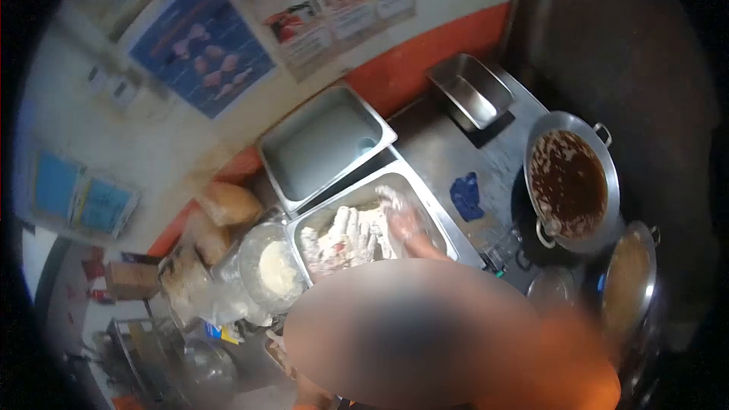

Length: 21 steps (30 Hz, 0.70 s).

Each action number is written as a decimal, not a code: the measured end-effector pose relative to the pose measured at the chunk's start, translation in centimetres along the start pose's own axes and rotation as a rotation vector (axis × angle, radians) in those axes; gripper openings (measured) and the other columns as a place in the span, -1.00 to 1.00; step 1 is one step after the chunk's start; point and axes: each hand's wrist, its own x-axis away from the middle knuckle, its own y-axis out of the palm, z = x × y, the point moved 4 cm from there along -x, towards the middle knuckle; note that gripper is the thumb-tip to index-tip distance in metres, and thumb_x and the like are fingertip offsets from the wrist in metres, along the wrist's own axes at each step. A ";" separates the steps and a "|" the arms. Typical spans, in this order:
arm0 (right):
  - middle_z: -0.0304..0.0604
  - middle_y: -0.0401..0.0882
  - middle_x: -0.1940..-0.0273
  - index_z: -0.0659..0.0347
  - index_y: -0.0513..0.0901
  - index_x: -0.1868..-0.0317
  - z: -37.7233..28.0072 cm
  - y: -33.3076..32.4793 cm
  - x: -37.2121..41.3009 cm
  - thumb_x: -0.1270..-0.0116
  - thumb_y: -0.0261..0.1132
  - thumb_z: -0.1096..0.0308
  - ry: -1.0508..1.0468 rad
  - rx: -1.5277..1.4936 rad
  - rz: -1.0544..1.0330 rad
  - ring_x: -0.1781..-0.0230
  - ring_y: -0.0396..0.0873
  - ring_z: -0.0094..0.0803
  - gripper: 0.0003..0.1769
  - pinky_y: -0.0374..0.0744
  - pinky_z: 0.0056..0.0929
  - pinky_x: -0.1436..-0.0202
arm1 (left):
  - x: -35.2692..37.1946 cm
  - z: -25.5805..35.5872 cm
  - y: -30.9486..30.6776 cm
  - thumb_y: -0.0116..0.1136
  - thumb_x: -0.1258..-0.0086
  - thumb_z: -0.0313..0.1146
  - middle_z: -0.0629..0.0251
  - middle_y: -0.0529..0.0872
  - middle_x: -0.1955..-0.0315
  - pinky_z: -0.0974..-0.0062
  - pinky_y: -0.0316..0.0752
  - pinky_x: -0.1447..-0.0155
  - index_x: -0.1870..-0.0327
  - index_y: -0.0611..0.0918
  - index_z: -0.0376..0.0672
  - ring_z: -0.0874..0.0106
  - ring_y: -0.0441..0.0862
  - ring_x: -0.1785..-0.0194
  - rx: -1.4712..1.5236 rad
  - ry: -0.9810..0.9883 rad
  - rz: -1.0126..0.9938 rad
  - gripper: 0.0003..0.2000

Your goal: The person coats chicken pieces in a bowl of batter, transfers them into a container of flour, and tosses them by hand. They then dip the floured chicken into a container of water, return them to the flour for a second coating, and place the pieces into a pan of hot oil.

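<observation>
A steel pan (410,171) holds white flour and several flour-coated pieces (345,239) whose kind I cannot make out. My right hand (402,216), caked with flour, is inside this pan at its right side, beside the pieces. Motion smears its fingers. At the bottom, my left hand (304,393) shows only in part, near the edge of a small tray (275,353). Its fingers are hidden, as a large blurred patch covers the middle of the view.
An empty-looking steel pan (315,152) stands behind the flour. A clear bag of flour (277,269) is at left. To the right are a blue cloth (466,197), a small steel pan (471,91) and a wide pan of brown liquid (569,182). Posters (205,49) hang on the wall.
</observation>
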 end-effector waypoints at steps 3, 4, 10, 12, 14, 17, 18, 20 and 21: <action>0.19 0.46 -0.31 0.40 0.42 -0.32 -0.8 5.2 5.1 -0.53 -0.05 0.23 -0.133 0.199 0.050 -0.41 0.38 -0.10 -0.49 0.31 -0.33 -0.48 | -1.7 -1.0 -6.7 -0.15 -0.54 0.17 0.09 0.33 -0.45 0.22 0.24 -0.52 -0.52 0.21 -0.20 0.23 0.32 -0.46 -0.441 0.246 0.132 -0.28; 0.22 0.43 -0.33 0.43 0.37 -0.36 0.2 6.4 5.7 -0.53 -0.06 0.24 -0.114 0.339 0.087 -0.42 0.36 -0.09 -0.47 0.29 -0.32 -0.49 | -1.4 -1.6 -6.7 -0.17 -0.55 0.15 0.10 0.32 -0.45 0.22 0.24 -0.52 -0.53 0.20 -0.20 0.22 0.32 -0.46 -0.517 0.272 0.182 -0.30; 0.28 0.16 -0.45 0.48 0.13 -0.46 1.1 7.7 4.9 -0.52 -0.12 0.26 -0.065 0.559 -0.013 -0.49 0.21 -0.03 -0.39 0.19 -0.29 -0.54 | -1.8 -1.2 -7.3 -0.35 -0.61 0.03 0.11 0.28 -0.48 0.30 0.18 -0.57 -0.58 0.13 -0.06 0.23 0.27 -0.50 -0.548 0.261 0.110 -0.39; 0.28 0.09 -0.47 0.48 0.08 -0.47 2.0 9.7 6.1 -0.52 -0.13 0.26 -0.236 0.706 0.139 -0.50 0.18 -0.02 -0.37 0.17 -0.29 -0.55 | -1.6 -0.1 -2.1 -0.41 -0.60 0.12 0.15 0.29 -0.48 0.27 0.17 -0.57 -0.57 0.13 -0.13 0.25 0.30 -0.48 -0.460 0.227 0.263 -0.33; 0.28 0.03 -0.49 0.48 0.03 -0.49 2.1 10.1 5.9 -0.52 -0.15 0.27 -0.256 0.736 0.136 -0.51 0.15 -0.01 -0.36 0.14 -0.28 -0.56 | -2.3 0.2 -6.3 -0.37 -0.63 0.07 0.17 0.31 -0.47 0.26 0.26 -0.52 -0.57 0.14 -0.05 0.25 0.33 -0.46 -0.259 0.208 0.123 -0.39; 0.28 -0.06 -0.53 0.48 -0.04 -0.51 1.3 7.3 2.7 -0.52 -0.17 0.27 0.013 0.524 -0.152 -0.53 0.11 0.01 -0.33 0.11 -0.27 -0.58 | 0.1 -1.3 -2.9 -0.31 -0.61 0.10 0.19 0.36 -0.44 0.28 0.24 -0.54 -0.54 0.20 -0.04 0.24 0.34 -0.46 -0.248 0.132 0.093 -0.40; 0.29 -0.10 -0.54 0.48 -0.06 -0.52 1.5 6.5 1.8 -0.52 -0.17 0.28 0.135 0.380 -0.205 -0.54 0.10 0.02 -0.33 0.10 -0.27 -0.58 | 1.0 -1.9 -3.4 -0.30 -0.61 0.11 0.20 0.37 -0.44 0.28 0.22 -0.55 -0.53 0.22 -0.06 0.24 0.33 -0.46 -0.255 0.141 0.156 -0.38; 0.29 -0.16 -0.56 0.49 -0.11 -0.53 1.3 6.7 2.6 -0.52 -0.19 0.28 0.142 0.325 -0.190 -0.55 0.07 0.03 -0.31 0.08 -0.26 -0.59 | 0.5 -1.9 -3.6 -0.28 -0.58 0.16 0.19 0.39 -0.42 0.29 0.16 -0.57 -0.51 0.26 -0.10 0.25 0.34 -0.46 -0.336 0.196 0.218 -0.35; 0.29 -0.19 -0.57 0.49 -0.14 -0.54 1.5 7.8 3.8 -0.53 -0.20 0.28 0.028 0.413 -0.131 -0.55 0.05 0.03 -0.30 0.07 -0.26 -0.60 | -1.1 -1.4 -4.9 -0.28 -0.58 0.16 0.17 0.39 -0.42 0.29 0.18 -0.56 -0.51 0.26 -0.12 0.25 0.34 -0.45 -0.166 0.122 0.056 -0.35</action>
